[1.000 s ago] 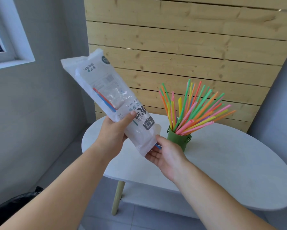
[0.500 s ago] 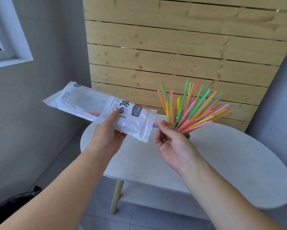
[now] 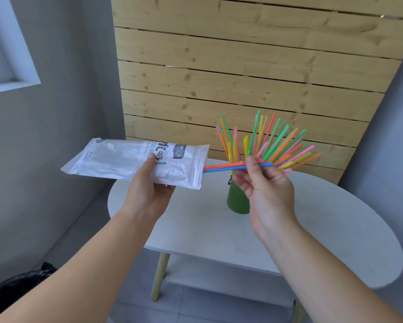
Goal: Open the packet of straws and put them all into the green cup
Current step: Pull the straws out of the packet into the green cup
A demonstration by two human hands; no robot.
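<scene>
The left hand [image 3: 147,190] grips the white straw packet [image 3: 126,159] from underneath, thumb pressed on top. The packet lies nearly level above the desk's left edge, with its open mouth facing three o'clock. A red straw [image 3: 219,165] and a blue straw [image 3: 221,169] stick out of that mouth side by side. The right hand [image 3: 265,185] pinches both between thumb and curled fingers, with their far ends poking just past the thumb.

The green cup [image 3: 236,201] stands upright on the pale oval desk [image 3: 335,217], directly below the pinched straws and partly hidden by the right hand. A fan of coloured straws [image 3: 275,141] spreads from it toward twelve and two o'clock, and the lowest of them touch or nearly touch the right hand's fingers.

From the cup, bare desk runs toward four and five o'clock to the curved front edge, with a narrower strip at seven o'clock under the left wrist. A wooden slat wall [image 3: 242,78] rises close behind the desk at twelve o'clock. A grey wall with a window frame [image 3: 16,66] stands at nine to ten o'clock. A black bin bag [image 3: 14,283] sits on the floor at eight o'clock, well apart from the desk leg [image 3: 159,276].
</scene>
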